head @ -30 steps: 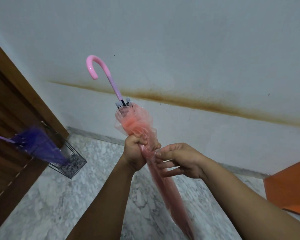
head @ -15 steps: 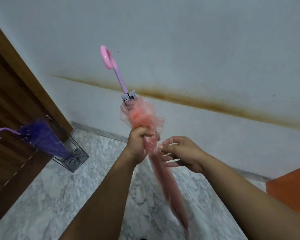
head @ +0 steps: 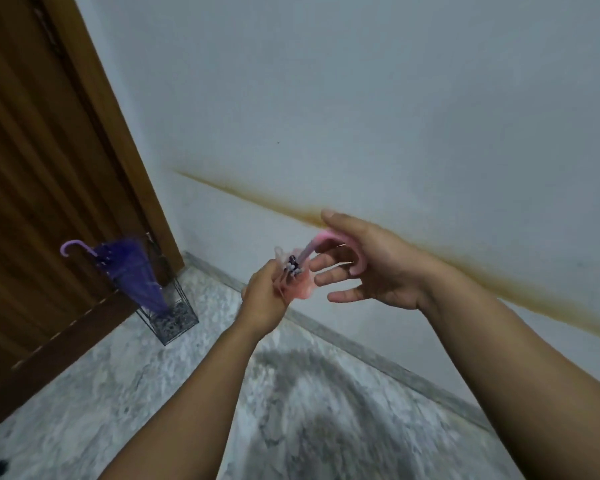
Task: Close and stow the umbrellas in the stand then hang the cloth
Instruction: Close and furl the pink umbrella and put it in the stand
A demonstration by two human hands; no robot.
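My left hand (head: 264, 299) is shut around the bunched canopy of the closed pink umbrella (head: 301, 288), whose rib tips and shaft point up and to the right. Its pink hook handle (head: 327, 235) curves behind the spread fingers of my right hand (head: 378, 265), which is open at the handle; I cannot tell whether it touches. The rest of the pink canopy is hidden behind my left hand. A closed purple umbrella (head: 132, 275) stands tilted in the wire umbrella stand (head: 179, 322) by the door. No cloth is in view.
A brown wooden door (head: 49, 168) fills the left side, with the stand at its foot. A white wall with a rusty stain line (head: 465, 265) is ahead. Grey marble floor (head: 153, 393) lies below my arms.
The pink umbrella has tipped down so its handle now points toward my right hand. My right hand left the canopy and opened at the handle. The view swung left toward the door.
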